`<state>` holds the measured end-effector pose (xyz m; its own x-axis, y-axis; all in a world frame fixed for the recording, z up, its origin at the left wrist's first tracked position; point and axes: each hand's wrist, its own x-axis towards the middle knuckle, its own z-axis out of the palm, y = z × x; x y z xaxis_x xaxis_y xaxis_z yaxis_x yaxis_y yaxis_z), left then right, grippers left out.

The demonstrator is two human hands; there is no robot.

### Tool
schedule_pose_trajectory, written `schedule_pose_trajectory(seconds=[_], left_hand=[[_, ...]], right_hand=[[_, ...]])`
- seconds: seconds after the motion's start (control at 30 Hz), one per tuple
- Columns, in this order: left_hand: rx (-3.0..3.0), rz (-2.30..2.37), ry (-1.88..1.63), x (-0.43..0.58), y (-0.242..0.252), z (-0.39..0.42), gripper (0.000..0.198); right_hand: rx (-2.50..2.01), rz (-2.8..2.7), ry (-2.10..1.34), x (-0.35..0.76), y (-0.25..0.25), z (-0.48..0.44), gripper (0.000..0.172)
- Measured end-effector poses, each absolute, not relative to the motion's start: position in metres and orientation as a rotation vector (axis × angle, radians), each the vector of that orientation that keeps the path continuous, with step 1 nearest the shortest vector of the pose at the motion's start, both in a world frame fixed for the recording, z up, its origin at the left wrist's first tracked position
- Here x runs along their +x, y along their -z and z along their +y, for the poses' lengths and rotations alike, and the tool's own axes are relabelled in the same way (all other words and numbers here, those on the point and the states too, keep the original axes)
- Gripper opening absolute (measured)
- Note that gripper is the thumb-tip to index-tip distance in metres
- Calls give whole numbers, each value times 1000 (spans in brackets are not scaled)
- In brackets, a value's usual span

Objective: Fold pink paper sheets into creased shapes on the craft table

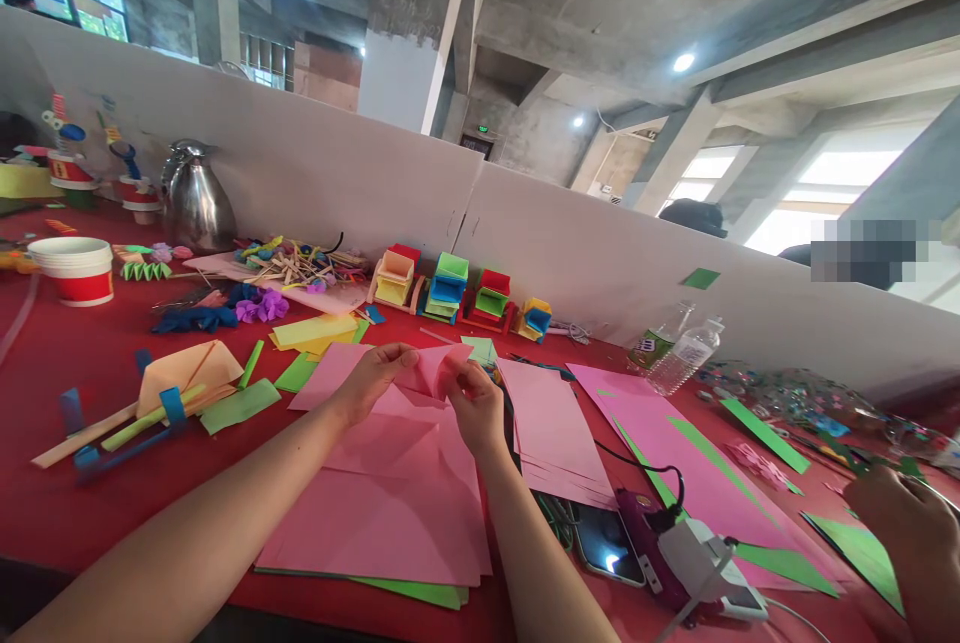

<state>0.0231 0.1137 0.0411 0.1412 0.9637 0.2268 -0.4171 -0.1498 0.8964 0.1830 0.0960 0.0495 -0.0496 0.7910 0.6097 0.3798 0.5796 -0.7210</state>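
Note:
Both hands hold one folded piece of pink paper [433, 371] above a stack of pink sheets [375, 528]. On its left edge, my left hand [379, 378] pinches the paper between thumb and fingers. The fingers of my right hand [474, 408] are closed on its right side. Green paper sticks out under the stack's front edge. Right of the stack lies a pile of pink strips [555, 433]. Small folded paper models [447, 288] in several colours stand in a row behind the hands.
A phone [609, 543] and a power strip [652, 533] with plugs and cables lie at the right front. Another person's hand [889, 513] is at the far right. A paper tub [73, 268], steel jug [196, 198] and plastic bottle [686, 358] stand farther back.

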Motion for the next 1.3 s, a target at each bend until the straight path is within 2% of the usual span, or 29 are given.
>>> schedule_pose_trajectory(seconds=[0.17, 0.37, 0.67, 0.93, 1.3], left_hand=[[1114, 661, -1365, 22, -41, 114, 26], [1078, 656, -1360, 22, -35, 119, 29], [1123, 609, -1242, 19, -39, 114, 27], [1043, 551, -1228, 22, -37, 115, 26], [996, 616, -1334, 26, -34, 117, 31]], right_hand=[[-962, -1661, -481, 182, -50, 95, 22], [-995, -1673, -592, 182, -48, 96, 32], [-1025, -1668, -645, 181, -50, 94, 34], [-1075, -1636, -553, 181, -51, 94, 34], [-1024, -1666, -419, 180, -55, 91, 18]])
